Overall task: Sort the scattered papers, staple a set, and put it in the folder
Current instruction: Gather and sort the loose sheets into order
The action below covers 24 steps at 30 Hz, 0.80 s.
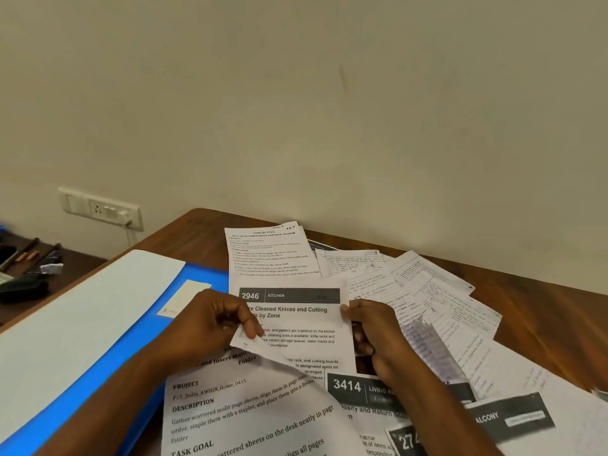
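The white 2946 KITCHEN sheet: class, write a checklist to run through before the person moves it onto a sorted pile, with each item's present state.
1. Both hands grip the white printed 2946 KITCHEN sheet: ok; left hand pinches its left edge, right hand its right edge.
2. Sheet lifted free of the papers beneath: ok; its lower left corner curls up.
3. Single sheet, none stuck behind: cannot tell.
4. Open blue plastic folder within reach: ok, lying left of the papers.
5. Stapler at hand: cannot tell; none plainly visible.
6. Remaining loose white papers sorted: not ok, fanned across the brown wooden desk.
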Each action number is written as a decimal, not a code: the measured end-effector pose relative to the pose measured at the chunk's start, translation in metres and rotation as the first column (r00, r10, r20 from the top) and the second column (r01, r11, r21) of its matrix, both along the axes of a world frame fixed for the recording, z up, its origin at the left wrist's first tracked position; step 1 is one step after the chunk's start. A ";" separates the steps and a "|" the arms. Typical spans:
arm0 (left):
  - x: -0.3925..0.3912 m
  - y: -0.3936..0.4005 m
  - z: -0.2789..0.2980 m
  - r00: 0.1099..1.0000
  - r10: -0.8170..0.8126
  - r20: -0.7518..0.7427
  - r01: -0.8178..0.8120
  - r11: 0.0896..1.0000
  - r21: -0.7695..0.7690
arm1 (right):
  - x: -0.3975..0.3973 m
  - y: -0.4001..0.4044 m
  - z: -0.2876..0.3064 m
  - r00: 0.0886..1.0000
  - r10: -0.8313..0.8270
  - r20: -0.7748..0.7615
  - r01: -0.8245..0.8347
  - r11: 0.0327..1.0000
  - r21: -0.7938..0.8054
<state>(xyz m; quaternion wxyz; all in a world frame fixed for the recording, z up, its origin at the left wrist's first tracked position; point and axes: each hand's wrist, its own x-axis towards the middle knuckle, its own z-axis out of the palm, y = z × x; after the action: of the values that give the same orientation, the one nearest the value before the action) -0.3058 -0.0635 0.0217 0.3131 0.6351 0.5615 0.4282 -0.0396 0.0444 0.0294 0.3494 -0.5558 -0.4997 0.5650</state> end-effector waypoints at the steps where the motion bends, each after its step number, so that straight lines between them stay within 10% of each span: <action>1: 0.000 0.000 -0.001 1.000 -0.003 -0.001 0.003 1.000 -0.002 | 0.000 0.000 0.000 1.000 0.000 -0.004 0.000 1.000 -0.005; 16: 0.008 0.000 0.005 1.000 0.014 0.009 -0.015 1.000 0.017 | 0.000 -0.013 -0.002 0.991 0.130 -0.025 -0.127 0.986 0.107; 24: 0.010 -0.003 0.013 0.997 0.058 0.042 -0.061 0.996 0.058 | 0.008 0.004 0.024 0.973 -0.179 -0.146 0.224 0.890 0.397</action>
<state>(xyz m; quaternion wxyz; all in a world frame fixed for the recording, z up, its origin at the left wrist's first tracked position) -0.2954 -0.0665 0.0344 0.2926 0.6184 0.5607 0.4665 -0.0311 0.0489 0.0537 0.5410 -0.4882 -0.5277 0.4365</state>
